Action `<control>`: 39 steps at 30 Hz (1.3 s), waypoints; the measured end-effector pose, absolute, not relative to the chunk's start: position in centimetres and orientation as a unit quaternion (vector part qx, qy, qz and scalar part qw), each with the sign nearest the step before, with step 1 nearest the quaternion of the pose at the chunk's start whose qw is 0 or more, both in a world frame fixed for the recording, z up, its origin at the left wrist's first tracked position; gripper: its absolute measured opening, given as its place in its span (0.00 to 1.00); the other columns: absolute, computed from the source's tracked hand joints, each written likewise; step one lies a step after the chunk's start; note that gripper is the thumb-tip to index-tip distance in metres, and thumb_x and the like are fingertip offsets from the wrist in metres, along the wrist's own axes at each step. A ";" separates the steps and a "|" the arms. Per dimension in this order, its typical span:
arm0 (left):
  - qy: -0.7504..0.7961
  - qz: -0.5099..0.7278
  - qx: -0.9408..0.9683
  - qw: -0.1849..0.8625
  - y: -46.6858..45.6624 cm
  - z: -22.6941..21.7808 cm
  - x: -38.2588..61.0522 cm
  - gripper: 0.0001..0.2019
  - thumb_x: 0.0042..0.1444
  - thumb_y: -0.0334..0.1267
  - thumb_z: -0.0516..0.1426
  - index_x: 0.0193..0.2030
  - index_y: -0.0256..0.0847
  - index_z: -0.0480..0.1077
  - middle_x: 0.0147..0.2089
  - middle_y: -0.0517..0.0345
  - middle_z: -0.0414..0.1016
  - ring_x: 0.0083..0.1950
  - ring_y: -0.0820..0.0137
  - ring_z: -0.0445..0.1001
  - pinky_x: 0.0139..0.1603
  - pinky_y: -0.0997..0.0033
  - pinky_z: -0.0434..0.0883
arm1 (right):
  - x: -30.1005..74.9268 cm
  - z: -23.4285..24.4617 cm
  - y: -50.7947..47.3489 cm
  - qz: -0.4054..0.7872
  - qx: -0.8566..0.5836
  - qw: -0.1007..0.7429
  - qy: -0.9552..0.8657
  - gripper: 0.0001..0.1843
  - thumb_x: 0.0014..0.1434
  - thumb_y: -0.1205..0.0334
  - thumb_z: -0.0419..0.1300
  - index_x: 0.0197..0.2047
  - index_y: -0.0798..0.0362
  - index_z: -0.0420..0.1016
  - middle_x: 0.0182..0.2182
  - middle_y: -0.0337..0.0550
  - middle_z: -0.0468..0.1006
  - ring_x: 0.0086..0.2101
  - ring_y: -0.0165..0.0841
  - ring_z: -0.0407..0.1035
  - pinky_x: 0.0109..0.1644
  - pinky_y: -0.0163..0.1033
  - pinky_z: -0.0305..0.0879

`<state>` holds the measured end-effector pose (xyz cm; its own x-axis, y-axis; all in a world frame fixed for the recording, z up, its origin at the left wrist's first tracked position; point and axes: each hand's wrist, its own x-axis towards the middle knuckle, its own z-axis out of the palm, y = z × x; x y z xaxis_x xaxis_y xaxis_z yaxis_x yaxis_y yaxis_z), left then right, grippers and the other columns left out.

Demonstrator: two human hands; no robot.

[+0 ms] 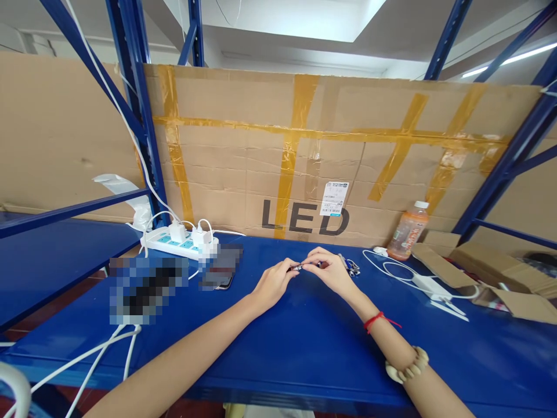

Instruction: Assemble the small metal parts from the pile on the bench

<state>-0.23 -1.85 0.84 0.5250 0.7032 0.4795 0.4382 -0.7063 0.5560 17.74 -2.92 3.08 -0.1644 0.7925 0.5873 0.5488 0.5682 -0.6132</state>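
Note:
Above the blue tabletop [304,342], both my hands meet near the middle. My left hand [273,284] is closed in a pinch on a small dark and silver piece [299,267], too small to name. My right hand [328,270] is also closed, its thumb and forefinger pinching the other side of that piece. Just beyond the right hand lies a small cluster of shiny metal pieces [352,267], partly hidden by the hand. A red string and a beaded bracelet are on my right wrist and forearm.
A white power strip [178,244] with plugs stands at the back left, a phone [221,267] beside it. At the right are an orange drink bottle [408,231], a white cable with an adapter [430,287] and an open cardboard box [513,273]. Cardboard [243,168] walls the back.

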 end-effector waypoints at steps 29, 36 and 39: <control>0.289 0.348 0.886 0.100 -2.4 0.9 -0.3 0.12 0.62 0.34 0.43 0.47 0.42 0.64 0.42 0.57 0.74 0.42 0.70 0.71 0.46 0.69 0.67 | 18.4 2.1 -2.3 0.377 -0.505 0.383 -0.675 0.21 0.39 0.47 0.64 0.26 0.58 0.71 0.18 0.35 0.66 0.19 0.21 0.56 0.18 0.27 0.52; 0.297 0.344 0.887 0.084 -2.3 0.6 -0.1 0.14 0.63 0.34 0.41 0.47 0.39 0.66 0.40 0.54 0.74 0.41 0.69 0.71 0.46 0.68 0.68 | 17.7 1.8 -2.3 0.379 -0.529 0.395 -0.649 0.24 0.35 0.44 0.66 0.26 0.57 0.71 0.15 0.34 0.65 0.17 0.21 0.56 0.18 0.27 0.51; 0.323 0.341 0.878 0.091 -2.1 0.5 0.0 0.14 0.63 0.34 0.42 0.48 0.39 0.65 0.39 0.55 0.74 0.41 0.70 0.72 0.46 0.69 0.68 | 17.5 1.6 -2.2 0.344 -0.529 0.428 -0.647 0.26 0.35 0.42 0.65 0.29 0.57 0.72 0.17 0.36 0.67 0.17 0.22 0.56 0.18 0.29 0.53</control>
